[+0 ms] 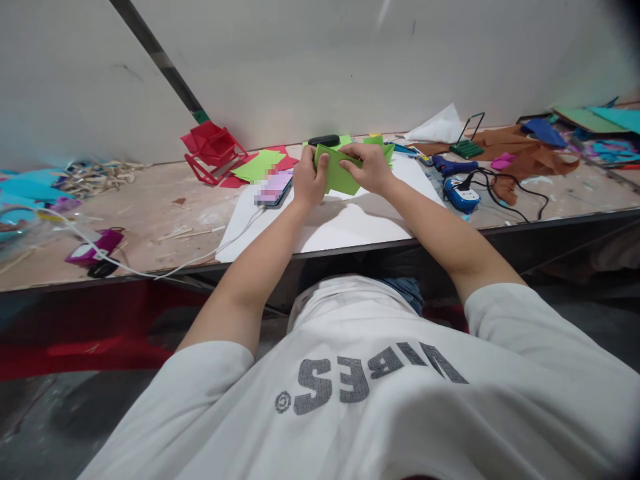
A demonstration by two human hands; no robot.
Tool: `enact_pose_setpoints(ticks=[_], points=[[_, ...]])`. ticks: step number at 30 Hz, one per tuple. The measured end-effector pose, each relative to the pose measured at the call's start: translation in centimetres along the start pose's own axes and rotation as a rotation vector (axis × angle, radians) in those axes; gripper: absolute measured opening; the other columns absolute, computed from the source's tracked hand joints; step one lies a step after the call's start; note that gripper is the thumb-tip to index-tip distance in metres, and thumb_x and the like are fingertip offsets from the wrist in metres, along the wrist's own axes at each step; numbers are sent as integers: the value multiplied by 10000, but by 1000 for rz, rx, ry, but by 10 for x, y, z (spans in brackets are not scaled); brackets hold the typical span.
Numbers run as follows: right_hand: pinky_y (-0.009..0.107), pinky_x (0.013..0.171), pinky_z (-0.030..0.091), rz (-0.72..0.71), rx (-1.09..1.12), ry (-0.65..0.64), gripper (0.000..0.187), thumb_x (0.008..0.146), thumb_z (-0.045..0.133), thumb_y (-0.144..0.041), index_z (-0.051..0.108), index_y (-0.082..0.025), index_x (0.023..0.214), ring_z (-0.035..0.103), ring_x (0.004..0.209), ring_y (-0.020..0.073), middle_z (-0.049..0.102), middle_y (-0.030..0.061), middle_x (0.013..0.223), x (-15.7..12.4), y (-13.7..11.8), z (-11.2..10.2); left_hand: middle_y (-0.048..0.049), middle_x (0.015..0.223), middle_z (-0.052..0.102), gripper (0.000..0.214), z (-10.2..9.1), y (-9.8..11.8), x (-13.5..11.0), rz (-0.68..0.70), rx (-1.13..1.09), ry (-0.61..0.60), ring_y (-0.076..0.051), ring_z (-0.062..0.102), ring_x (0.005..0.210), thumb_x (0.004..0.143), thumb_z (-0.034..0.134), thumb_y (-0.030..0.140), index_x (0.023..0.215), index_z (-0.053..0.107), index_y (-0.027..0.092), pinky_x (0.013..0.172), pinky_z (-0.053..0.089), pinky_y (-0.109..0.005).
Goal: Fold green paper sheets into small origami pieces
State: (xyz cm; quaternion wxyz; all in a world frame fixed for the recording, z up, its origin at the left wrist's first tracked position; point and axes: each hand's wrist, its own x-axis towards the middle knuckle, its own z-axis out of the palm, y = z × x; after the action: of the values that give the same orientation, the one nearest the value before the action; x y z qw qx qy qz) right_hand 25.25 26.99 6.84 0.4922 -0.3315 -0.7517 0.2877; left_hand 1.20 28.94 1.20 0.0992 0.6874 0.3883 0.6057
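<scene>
The folded green paper [341,180] is over the big white sheet [350,227]. The left hand [310,177] grips its left side; the right hand [371,167] pinches its top edge. A phone [278,189] lies just left. Farther left stands a little red chair [213,148]. A blue glue gun [457,166] lies right.

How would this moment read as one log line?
left hand: pinching folded green paper | right hand: on same paper | below: flat white sheet
</scene>
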Motion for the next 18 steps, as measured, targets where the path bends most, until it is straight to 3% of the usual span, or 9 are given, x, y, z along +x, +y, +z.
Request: enact_pose_setpoints(ticks=[5,11,18], points=[[744,1474,460,-10,11,4,507,1008,948,-782,880,-298,1146,764,1497,469,949,184,1230,-3,-3,2,-82,1060,699,843,0,3,-1,-7,24,0,-414,841,1272,1087,525,1171,1149,632,337,1264,631,-638],[700,1348,640,-132,-202,-1,621,1147,777,-864,915,-266,1244,857,1343,436,962,153,1288,-2,5,3,-64,990,680,905,1,17,-1,22,124,62,-352,733,897,1034,445,1239,1114,568,346,1000,636,-598],[679,1242,732,-310,-386,12,675,1276,573,-789,950,-239,1375,893,1244,415,964,182,1342,5,32,7,-26,951,621,882,6,7,-2,54,114,113,-324,757,898,1050,488,1223,1116,522,344,941,604,-531]])
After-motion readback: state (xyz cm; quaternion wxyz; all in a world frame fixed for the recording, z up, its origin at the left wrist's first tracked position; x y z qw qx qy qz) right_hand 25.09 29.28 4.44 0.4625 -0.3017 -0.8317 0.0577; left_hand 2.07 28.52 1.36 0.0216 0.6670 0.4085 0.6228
